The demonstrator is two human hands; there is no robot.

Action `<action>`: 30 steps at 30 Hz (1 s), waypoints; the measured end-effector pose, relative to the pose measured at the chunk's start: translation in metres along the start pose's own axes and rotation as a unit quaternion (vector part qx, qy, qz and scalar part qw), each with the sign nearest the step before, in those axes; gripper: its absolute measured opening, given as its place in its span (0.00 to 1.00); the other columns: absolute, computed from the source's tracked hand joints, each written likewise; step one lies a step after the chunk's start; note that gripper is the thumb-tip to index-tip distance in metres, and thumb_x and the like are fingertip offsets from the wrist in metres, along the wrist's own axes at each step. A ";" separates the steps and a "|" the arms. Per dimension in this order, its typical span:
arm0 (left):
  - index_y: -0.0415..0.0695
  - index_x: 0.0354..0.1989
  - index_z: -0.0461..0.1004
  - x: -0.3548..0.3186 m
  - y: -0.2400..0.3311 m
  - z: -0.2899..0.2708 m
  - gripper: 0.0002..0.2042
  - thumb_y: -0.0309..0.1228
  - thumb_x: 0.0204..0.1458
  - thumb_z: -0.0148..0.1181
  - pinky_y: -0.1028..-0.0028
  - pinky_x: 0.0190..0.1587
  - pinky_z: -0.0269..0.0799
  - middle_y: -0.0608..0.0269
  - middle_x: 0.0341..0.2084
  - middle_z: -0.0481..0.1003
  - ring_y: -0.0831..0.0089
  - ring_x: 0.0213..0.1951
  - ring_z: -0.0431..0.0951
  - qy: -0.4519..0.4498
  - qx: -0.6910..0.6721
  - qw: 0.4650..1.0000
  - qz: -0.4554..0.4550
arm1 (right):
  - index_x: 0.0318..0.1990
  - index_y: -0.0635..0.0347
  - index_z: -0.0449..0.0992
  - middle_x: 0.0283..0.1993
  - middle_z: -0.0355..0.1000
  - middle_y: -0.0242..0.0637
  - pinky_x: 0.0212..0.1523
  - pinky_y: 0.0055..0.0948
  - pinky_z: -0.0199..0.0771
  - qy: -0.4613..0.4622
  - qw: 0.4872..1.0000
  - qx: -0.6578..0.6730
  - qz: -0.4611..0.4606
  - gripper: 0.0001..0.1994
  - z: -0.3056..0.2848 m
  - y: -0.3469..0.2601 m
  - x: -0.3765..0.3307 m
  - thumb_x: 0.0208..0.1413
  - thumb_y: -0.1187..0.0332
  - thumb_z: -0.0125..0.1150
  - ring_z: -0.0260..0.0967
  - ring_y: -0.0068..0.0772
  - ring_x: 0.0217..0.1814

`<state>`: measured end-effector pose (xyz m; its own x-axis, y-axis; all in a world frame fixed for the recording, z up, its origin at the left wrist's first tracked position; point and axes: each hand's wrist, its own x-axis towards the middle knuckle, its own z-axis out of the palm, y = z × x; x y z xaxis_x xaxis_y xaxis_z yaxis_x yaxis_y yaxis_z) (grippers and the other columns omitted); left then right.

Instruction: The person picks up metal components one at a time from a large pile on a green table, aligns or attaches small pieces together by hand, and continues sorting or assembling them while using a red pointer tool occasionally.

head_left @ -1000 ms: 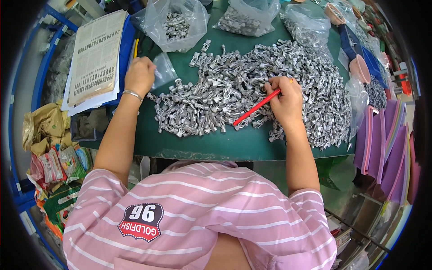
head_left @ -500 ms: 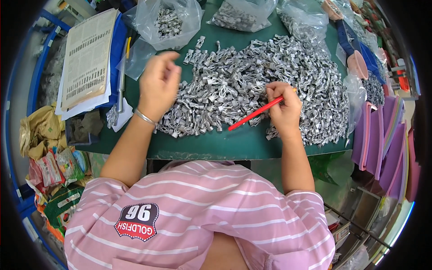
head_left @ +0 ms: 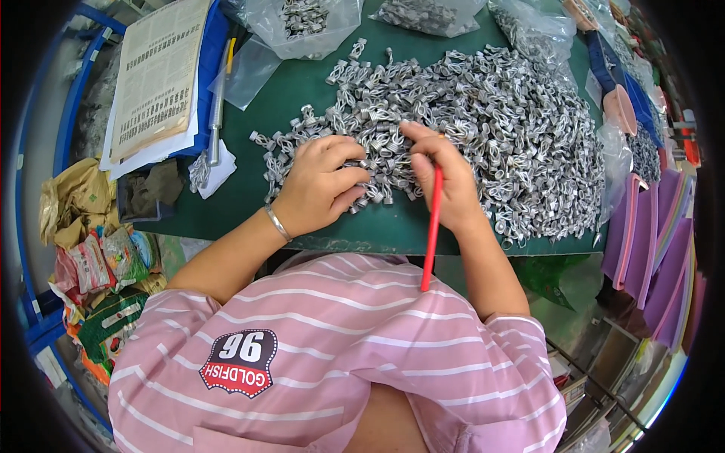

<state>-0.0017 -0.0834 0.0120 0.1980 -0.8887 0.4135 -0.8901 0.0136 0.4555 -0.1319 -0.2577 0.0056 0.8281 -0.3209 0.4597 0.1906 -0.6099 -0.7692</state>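
Note:
A wide heap of small grey metal looped parts [head_left: 521, 143] covers the green tabletop. My left hand [head_left: 321, 181], with a bracelet at its wrist, is curled over the heap's near left edge. Some metal parts show between its bent fingers; how many it grips is hidden. Close by on the right, my right hand [head_left: 445, 174] is closed around a slim red pen-like stick [head_left: 433, 234]. The stick's long end points back toward my shirt. The thumb and forefinger of that hand reach toward parts in the heap, and whether they touch one is unclear.
Clear plastic bags of metal parts [head_left: 310, 26] line the far side. A newspaper [head_left: 158, 83] lies on a blue tray at left, beside a silver rod-like tool [head_left: 217, 113]. A pink bowl [head_left: 619, 111] and purple foam sheets [head_left: 642, 234] are at right.
My left hand has come down from above the heap's left side onto its near edge. My right hand has moved left, and the red stick has swung to point toward me.

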 end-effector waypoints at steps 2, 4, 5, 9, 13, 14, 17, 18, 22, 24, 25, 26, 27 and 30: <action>0.49 0.29 0.74 -0.003 -0.001 -0.001 0.09 0.28 0.36 0.63 0.64 0.47 0.59 0.67 0.39 0.69 0.64 0.47 0.67 -0.005 -0.009 1.000 -0.002 | 0.34 0.63 0.68 0.46 0.69 0.49 0.49 0.32 0.66 -0.014 0.998 -0.047 -0.025 0.04 0.003 0.000 -0.003 0.50 0.75 0.54 0.68 0.46 0.49; 0.49 0.28 0.74 -0.006 -0.003 -0.001 0.09 0.29 0.35 0.63 0.64 0.46 0.59 0.67 0.37 0.69 0.63 0.46 0.67 -0.006 -0.011 1.000 0.003 | 0.33 0.64 0.67 0.45 0.70 0.49 0.46 0.30 0.67 0.060 0.998 0.008 0.015 0.04 0.002 0.000 -0.010 0.51 0.76 0.54 0.69 0.40 0.45; 0.49 0.28 0.74 -0.008 -0.004 -0.002 0.09 0.29 0.35 0.63 0.64 0.46 0.59 0.67 0.37 0.69 0.63 0.46 0.67 -0.005 -0.011 1.000 0.000 | 0.32 0.64 0.66 0.43 0.71 0.48 0.45 0.28 0.68 0.094 0.993 0.043 0.049 0.04 -0.001 0.002 -0.014 0.50 0.76 0.55 0.70 0.38 0.43; 0.47 0.24 0.72 -0.008 -0.005 -0.007 0.08 0.29 0.34 0.65 0.64 0.46 0.59 0.65 0.36 0.69 0.62 0.45 0.68 -0.021 -0.023 1.000 0.005 | 0.26 0.62 0.64 0.35 0.73 0.42 0.36 0.25 0.69 0.117 0.990 0.032 0.075 0.08 -0.003 0.002 -0.008 0.45 0.79 0.60 0.69 0.32 0.35; 0.46 0.21 0.70 -0.008 -0.005 -0.004 0.08 0.29 0.35 0.65 0.64 0.45 0.60 0.64 0.35 0.70 0.62 0.43 0.68 -0.013 -0.023 1.000 -0.009 | 0.24 0.60 0.64 0.25 0.69 0.38 0.27 0.33 0.65 0.058 0.992 -0.113 0.003 0.12 0.002 0.000 0.008 0.36 0.80 0.63 0.65 0.41 0.27; 0.46 0.21 0.70 -0.009 -0.005 -0.003 0.08 0.29 0.35 0.65 0.64 0.45 0.60 0.64 0.35 0.70 0.62 0.43 0.68 -0.011 -0.022 1.000 -0.009 | 0.24 0.60 0.64 0.24 0.67 0.38 0.27 0.34 0.65 0.044 0.988 -0.148 -0.009 0.12 0.002 0.000 0.010 0.35 0.79 0.63 0.64 0.42 0.27; 0.45 0.21 0.70 -0.009 -0.004 -0.002 0.08 0.30 0.36 0.64 0.63 0.45 0.60 0.62 0.35 0.70 0.61 0.42 0.69 -0.001 -0.023 1.000 -0.010 | 0.25 0.59 0.66 0.24 0.65 0.40 0.26 0.39 0.63 0.014 0.973 -0.201 -0.113 0.09 0.004 0.004 0.013 0.31 0.80 0.55 0.63 0.46 0.26; 0.45 0.20 0.69 -0.009 -0.004 -0.003 0.08 0.31 0.37 0.64 0.63 0.45 0.60 0.62 0.35 0.70 0.60 0.42 0.69 0.001 -0.021 1.000 -0.011 | 0.24 0.58 0.66 0.24 0.65 0.40 0.26 0.38 0.63 0.004 0.969 -0.207 -0.134 0.09 0.003 0.007 0.014 0.31 0.79 0.54 0.63 0.45 0.26; 0.44 0.20 0.68 -0.006 -0.001 -0.006 0.08 0.30 0.37 0.62 0.64 0.43 0.60 0.61 0.33 0.69 0.62 0.40 0.69 0.014 -0.025 1.000 0.002 | 0.24 0.58 0.66 0.26 0.67 0.37 0.27 0.36 0.64 -0.002 0.969 -0.177 -0.170 0.08 -0.003 0.006 0.020 0.31 0.77 0.55 0.66 0.42 0.29; 0.44 0.20 0.68 -0.005 0.001 -0.008 0.08 0.30 0.37 0.62 0.64 0.43 0.60 0.62 0.33 0.69 0.62 0.40 0.69 0.016 -0.031 0.999 -0.002 | 0.24 0.58 0.67 0.28 0.69 0.35 0.28 0.34 0.65 -0.031 0.964 -0.209 -0.160 0.08 -0.007 0.001 0.024 0.32 0.77 0.55 0.67 0.40 0.30; 0.44 0.21 0.68 -0.005 0.001 -0.008 0.08 0.30 0.37 0.62 0.64 0.44 0.60 0.62 0.33 0.69 0.62 0.40 0.69 0.018 -0.031 0.999 -0.002 | 0.24 0.58 0.67 0.29 0.69 0.35 0.29 0.34 0.66 -0.032 0.962 -0.214 -0.164 0.08 -0.008 -0.002 0.027 0.32 0.77 0.55 0.67 0.40 0.30; 0.44 0.21 0.69 -0.004 0.000 -0.008 0.08 0.31 0.37 0.62 0.64 0.44 0.60 0.63 0.34 0.69 0.62 0.40 0.69 0.020 -0.032 0.999 -0.001 | 0.24 0.58 0.67 0.29 0.69 0.34 0.29 0.34 0.66 -0.033 0.961 -0.220 -0.167 0.08 -0.009 -0.003 0.031 0.32 0.77 0.54 0.67 0.39 0.31; 0.45 0.20 0.69 -0.004 0.001 -0.008 0.08 0.31 0.37 0.62 0.64 0.44 0.60 0.63 0.34 0.69 0.63 0.40 0.69 0.018 -0.032 0.999 -0.005 | 0.23 0.57 0.66 0.29 0.70 0.33 0.30 0.33 0.67 -0.040 0.962 -0.213 -0.169 0.07 -0.008 -0.002 0.034 0.32 0.77 0.54 0.68 0.38 0.31; 0.45 0.20 0.70 -0.003 0.001 -0.008 0.07 0.30 0.37 0.63 0.64 0.44 0.60 0.64 0.33 0.69 0.63 0.40 0.69 0.012 -0.040 0.999 -0.009 | 0.22 0.56 0.65 0.28 0.69 0.33 0.28 0.32 0.66 -0.062 0.960 -0.211 -0.175 0.09 -0.013 -0.002 0.041 0.29 0.77 0.57 0.68 0.36 0.29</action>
<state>0.0000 -0.0769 0.0181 0.2239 -0.8775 0.4242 -0.8507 0.0365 0.5244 -0.1051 -0.2791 0.0318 0.8136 0.0300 0.5807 0.2594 -0.9125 -0.3164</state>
